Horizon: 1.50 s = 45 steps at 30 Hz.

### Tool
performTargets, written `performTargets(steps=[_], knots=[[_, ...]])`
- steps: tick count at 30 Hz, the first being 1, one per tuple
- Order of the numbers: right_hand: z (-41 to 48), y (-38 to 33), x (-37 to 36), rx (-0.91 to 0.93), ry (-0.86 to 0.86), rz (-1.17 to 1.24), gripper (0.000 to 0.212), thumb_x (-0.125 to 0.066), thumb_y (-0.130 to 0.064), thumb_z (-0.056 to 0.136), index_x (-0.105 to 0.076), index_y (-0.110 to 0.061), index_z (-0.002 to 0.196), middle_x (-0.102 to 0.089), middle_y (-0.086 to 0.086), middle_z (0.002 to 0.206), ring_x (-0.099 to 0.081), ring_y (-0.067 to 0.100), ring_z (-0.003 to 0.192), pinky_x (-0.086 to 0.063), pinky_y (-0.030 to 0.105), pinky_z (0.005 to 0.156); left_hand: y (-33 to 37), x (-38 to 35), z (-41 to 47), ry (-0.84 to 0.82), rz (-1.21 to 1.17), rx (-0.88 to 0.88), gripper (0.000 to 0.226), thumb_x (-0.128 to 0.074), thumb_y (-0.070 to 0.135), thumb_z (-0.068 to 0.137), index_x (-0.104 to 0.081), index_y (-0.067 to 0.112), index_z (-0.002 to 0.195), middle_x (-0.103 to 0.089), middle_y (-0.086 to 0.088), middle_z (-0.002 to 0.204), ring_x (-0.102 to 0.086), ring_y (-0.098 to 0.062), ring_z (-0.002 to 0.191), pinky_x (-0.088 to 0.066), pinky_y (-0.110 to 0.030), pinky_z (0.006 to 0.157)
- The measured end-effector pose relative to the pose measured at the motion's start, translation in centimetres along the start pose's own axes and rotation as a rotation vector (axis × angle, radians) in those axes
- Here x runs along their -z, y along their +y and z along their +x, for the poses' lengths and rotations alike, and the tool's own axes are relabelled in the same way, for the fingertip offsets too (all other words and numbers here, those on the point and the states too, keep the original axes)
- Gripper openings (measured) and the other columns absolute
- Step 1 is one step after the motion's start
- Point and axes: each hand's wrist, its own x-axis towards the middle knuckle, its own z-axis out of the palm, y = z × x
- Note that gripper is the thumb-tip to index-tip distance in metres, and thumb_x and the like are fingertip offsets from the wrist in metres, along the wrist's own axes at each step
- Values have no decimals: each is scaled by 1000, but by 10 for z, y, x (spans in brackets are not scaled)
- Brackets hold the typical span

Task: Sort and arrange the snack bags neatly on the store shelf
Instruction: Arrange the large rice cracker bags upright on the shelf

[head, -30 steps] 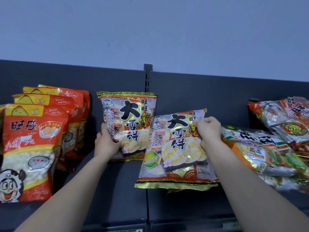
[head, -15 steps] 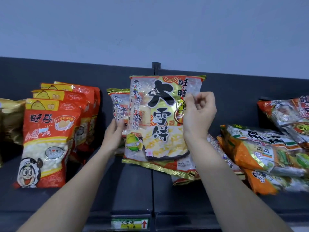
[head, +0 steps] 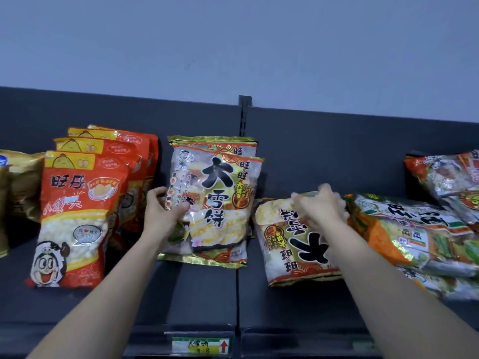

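Pale wall point(head: 233, 47), yellow-green price label point(head: 201, 345)

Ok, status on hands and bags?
Left hand grips upright cracker bag. Right hand blurred, over upside-down bag lying flat. Orange-green bags crowd its right.

The front upright bag point(head: 220, 200) reads 旺旺 in small characters and 大雪饼 in large black ones. The red bag point(head: 75, 216) at the left carries 旺仔 above 小馒头. The flat bag point(head: 293, 244) shows 大 and 旺旺 upside down. The green-and-orange bag point(head: 404, 224) bears 旺旺, partly hidden. The shelf-edge label point(head: 201, 345) has a red upward arrow; its handwriting is unclear.
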Motion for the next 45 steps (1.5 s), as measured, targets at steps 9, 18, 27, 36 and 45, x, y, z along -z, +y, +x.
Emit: performTargets(steps=[9, 18, 27, 36, 45], knots=[[9, 42, -9, -185, -309, 100, 124, -83, -75, 6, -60, -12, 110, -68, 5, 108, -63, 28, 100, -49, 44, 93, -13, -12, -8, 43, 58, 5, 72, -70, 21, 85, -24, 27, 140, -52, -8, 135, -59, -23, 111, -49, -44, 97], [-17, 1, 21, -55, -99, 529, 66, -88, -34, 39, -59, -16, 96, -69, 3, 96, -66, 28, 86, -56, 45, 81, -2, -16, -19, 79, 267, -32, 67, -64, 24, 90, -29, 16, 146, -36, -13, 140, -45, -30, 123, -38, -46, 106], [-63, -42, 76, 268, 277, 808, 47, -81, -28, 67, -46, -22, 98, -48, -20, 85, -50, 2, 76, -39, 23, 70, 18, -26, -42, 249, 509, -188, 75, -69, 35, 86, -30, 13, 145, -32, -17, 142, -27, -34, 133, -23, -51, 108], [-87, -63, 72, 262, 285, 1414, 56, -85, -21, 70, -52, -22, 115, -61, -7, 114, -61, 8, 105, -49, 27, 94, 79, -50, -74, -349, -49, -99, 69, -61, 77, 64, -64, 11, 84, -67, -7, 73, -63, -16, 66, -48, -34, 66], [-85, -54, 52, 204, 35, 1483, 45, -71, -58, 75, -54, -27, 102, -64, -7, 107, -63, 5, 99, -50, 30, 91, 93, -22, -60, -332, -426, 3, 35, -73, -6, 71, -61, 2, 102, -73, -3, 79, -70, -22, 75, -55, -33, 63]])
